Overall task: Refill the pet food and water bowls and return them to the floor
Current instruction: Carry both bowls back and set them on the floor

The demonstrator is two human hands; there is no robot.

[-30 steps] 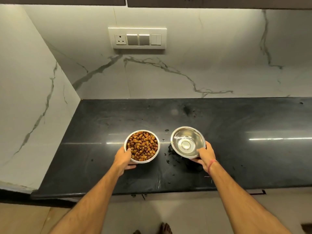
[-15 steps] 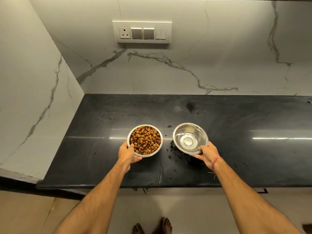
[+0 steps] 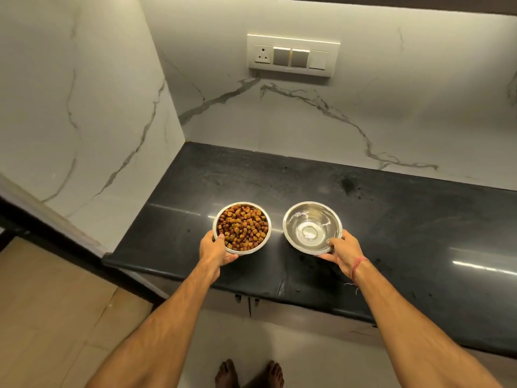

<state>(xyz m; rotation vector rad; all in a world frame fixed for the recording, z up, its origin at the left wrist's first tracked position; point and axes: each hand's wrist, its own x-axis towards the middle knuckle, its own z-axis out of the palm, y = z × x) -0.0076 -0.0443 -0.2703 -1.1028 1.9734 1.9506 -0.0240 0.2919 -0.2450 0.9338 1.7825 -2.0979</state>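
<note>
The left hand (image 3: 214, 249) grips the near rim of a round steel food bowl (image 3: 242, 229), thumb hooked over the edge and fingers curled beneath it; the bowl brims with small brown kibble (image 3: 242, 226), knobbly and roughly cube-shaped. Just to the right of that hand, the right hand (image 3: 342, 252) holds a second round steel water bowl (image 3: 312, 227) the same way, thumb on the near rim and fingers under its side. This bowl's polished inside shines and carries clear water with a bright disc at the bottom. Both bowls sit above the glossy black stone countertop (image 3: 405, 233), just beyond the knuckles, side by side and apart. A red thread (image 3: 359, 265) circles the right wrist. Farther ahead of the hands rises a smooth white wall (image 3: 279, 121) veined grey like marble, bearing a rectangular switch plate (image 3: 293, 55).
</note>
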